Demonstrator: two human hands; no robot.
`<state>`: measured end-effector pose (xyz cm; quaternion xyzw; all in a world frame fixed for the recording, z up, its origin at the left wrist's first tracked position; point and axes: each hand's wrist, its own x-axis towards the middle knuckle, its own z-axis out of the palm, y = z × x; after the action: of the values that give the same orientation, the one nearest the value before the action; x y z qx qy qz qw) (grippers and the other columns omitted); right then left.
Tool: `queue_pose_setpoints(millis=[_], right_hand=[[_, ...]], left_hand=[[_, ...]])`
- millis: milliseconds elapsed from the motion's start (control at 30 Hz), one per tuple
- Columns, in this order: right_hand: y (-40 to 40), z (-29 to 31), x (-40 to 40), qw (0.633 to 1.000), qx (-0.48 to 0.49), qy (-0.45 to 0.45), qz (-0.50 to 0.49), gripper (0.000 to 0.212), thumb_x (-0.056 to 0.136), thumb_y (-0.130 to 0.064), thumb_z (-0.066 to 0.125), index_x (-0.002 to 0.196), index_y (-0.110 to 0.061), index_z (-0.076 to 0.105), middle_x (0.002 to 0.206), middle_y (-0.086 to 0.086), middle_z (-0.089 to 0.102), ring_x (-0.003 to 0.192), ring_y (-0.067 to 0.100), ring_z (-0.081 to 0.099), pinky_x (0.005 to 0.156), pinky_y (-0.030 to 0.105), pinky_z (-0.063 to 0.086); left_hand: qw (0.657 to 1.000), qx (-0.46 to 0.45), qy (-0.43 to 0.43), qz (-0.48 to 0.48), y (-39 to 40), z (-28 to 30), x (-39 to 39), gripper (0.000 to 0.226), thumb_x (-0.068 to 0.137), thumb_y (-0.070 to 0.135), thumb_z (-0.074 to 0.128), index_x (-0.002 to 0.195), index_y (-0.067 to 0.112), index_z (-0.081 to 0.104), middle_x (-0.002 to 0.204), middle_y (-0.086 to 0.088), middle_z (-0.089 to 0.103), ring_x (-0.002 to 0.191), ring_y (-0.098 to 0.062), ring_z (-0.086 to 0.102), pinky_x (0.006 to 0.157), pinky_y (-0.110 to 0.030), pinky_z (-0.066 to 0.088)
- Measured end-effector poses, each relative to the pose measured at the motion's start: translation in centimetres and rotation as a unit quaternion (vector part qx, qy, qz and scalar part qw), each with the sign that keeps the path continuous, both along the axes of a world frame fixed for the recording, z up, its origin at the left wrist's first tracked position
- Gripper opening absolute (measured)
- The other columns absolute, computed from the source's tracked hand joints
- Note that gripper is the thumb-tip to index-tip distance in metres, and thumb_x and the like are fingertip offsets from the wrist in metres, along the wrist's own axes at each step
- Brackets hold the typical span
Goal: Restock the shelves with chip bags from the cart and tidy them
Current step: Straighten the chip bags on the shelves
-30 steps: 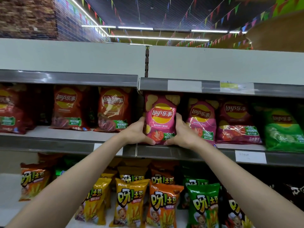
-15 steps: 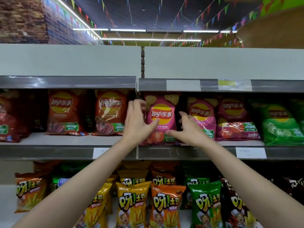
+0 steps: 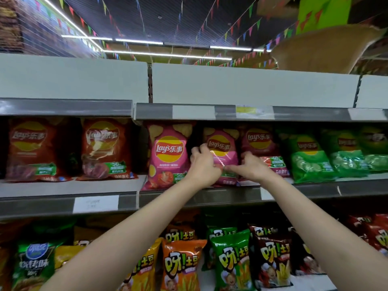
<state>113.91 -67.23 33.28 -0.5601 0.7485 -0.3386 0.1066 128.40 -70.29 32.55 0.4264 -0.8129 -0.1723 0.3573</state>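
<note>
A pink Lay's bag stands upright at the front of the middle shelf. Right of it stands a second pink Lay's bag, set a little further back. My left hand grips that second bag's left edge, fingers curled round it. My right hand holds its lower right side, thumb stretched across the front. The bag's lower half is hidden behind both hands.
Dark red Lay's bags stand on the shelf to the left. A red bag and green Lay's bags stand to the right. The lower shelf holds yellow, orange, green and brown snack bags. The cart is out of view.
Both hands let go of the first pink bag, which stays upright, and moved right onto the second pink bag. The view shifted right and upward.
</note>
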Motion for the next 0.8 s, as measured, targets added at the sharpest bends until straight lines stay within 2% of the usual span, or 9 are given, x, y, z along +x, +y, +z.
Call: queue_pose_setpoints(millis=[67,133,200,267,400,500,567,667,800], right_hand=[[0.0,-0.6,-0.5,0.996,0.027,-0.07,0.037,0.064,0.081,-0.033,0.076,0.128,-0.004,0.044,0.118,0.015,0.062,0.089,0.022,0.062,0.069,0.03,0.053],[-0.4,-1.3,-0.8,0.993,0.031,-0.086,0.068,0.063,0.078,-0.028,0.078,0.127,-0.009,0.043,0.114,0.008,0.06,0.099,0.021,0.061,0.083,0.035,0.056],[-0.8,-1.7,-0.8,0.992,0.017,-0.08,0.094,0.071,0.077,-0.023,0.079,0.133,-0.012,0.038,0.115,0.004,0.056,0.102,0.019,0.056,0.085,0.032,0.05],[-1.4,-1.9,-0.9,0.989,-0.001,-0.092,0.112,0.076,0.076,-0.016,0.079,0.137,-0.014,0.032,0.116,0.006,0.057,0.1,0.021,0.057,0.082,0.033,0.05],[-2.9,-1.9,-1.0,0.991,-0.031,-0.073,0.111,0.08,0.078,-0.011,0.076,0.138,-0.019,0.024,0.12,0.011,0.057,0.105,0.029,0.06,0.089,0.046,0.054],[-4.2,-1.9,-0.9,0.996,-0.028,-0.023,0.08,0.08,0.084,-0.01,0.068,0.146,-0.018,0.018,0.116,0.014,0.059,0.101,0.032,0.061,0.085,0.043,0.055],[-4.9,-1.8,-0.8,0.998,-0.02,-0.001,0.06,0.076,0.087,-0.01,0.064,0.147,-0.015,0.018,0.117,0.016,0.058,0.103,0.033,0.061,0.085,0.04,0.054],[-5.7,-1.9,-0.7,0.999,-0.009,0.012,0.035,0.073,0.089,-0.01,0.062,0.147,-0.009,0.017,0.123,0.018,0.055,0.11,0.034,0.058,0.09,0.04,0.051],[-6.6,-1.9,-0.4,1.0,0.001,0.026,0.014,0.085,0.09,-0.003,0.057,0.151,-0.005,-0.001,0.135,0.021,0.048,0.121,0.036,0.053,0.095,0.039,0.046]], left_hand=[[0.997,0.072,0.016,0.039,-0.7,-0.1,-1.1,0.077,0.091,0.01,0.054,0.149,0.0,0.006,0.151,-0.023,0.017,0.14,-0.039,0.024,0.114,-0.043,0.028],[0.987,0.144,0.054,0.051,-1.5,-0.6,-1.7,0.078,0.09,0.01,0.053,0.15,0.0,0.003,0.15,-0.023,0.025,0.138,-0.036,0.03,0.11,-0.042,0.034],[0.975,0.188,0.103,0.058,-2.1,-1.2,-2.1,0.077,0.09,0.011,0.055,0.149,0.002,0.006,0.145,-0.02,0.035,0.133,-0.033,0.037,0.108,-0.04,0.039],[0.971,0.185,0.131,0.08,-2.4,-1.8,-2.4,0.075,0.088,0.014,0.059,0.147,0.003,0.013,0.142,-0.02,0.038,0.131,-0.032,0.04,0.107,-0.043,0.04],[0.973,0.151,0.115,0.127,-2.6,-2.1,-3.0,0.081,0.09,0.02,0.062,0.149,0.005,0.008,0.149,-0.023,0.024,0.138,-0.035,0.029,0.113,-0.042,0.031],[0.971,0.165,0.085,0.153,-2.9,-1.8,-3.6,0.086,0.095,0.023,0.057,0.151,0.006,-0.007,0.157,-0.024,0.0,0.145,-0.037,0.014,0.117,-0.039,0.021],[0.968,0.175,0.06,0.169,-3.3,-1.7,-4.1,0.085,0.097,0.026,0.052,0.151,0.005,-0.011,0.157,-0.025,-0.008,0.146,-0.039,0.01,0.118,-0.04,0.017],[0.966,0.179,0.049,0.182,-3.9,-1.5,-5.0,0.082,0.098,0.027,0.049,0.15,0.0,-0.009,0.155,-0.028,0.004,0.143,-0.041,0.018,0.117,-0.043,0.021],[0.962,0.18,0.053,0.197,-4.7,-1.3,-5.6,0.084,0.097,0.022,0.052,0.149,-0.004,-0.01,0.151,-0.028,0.019,0.139,-0.039,0.027,0.113,-0.038,0.028]])
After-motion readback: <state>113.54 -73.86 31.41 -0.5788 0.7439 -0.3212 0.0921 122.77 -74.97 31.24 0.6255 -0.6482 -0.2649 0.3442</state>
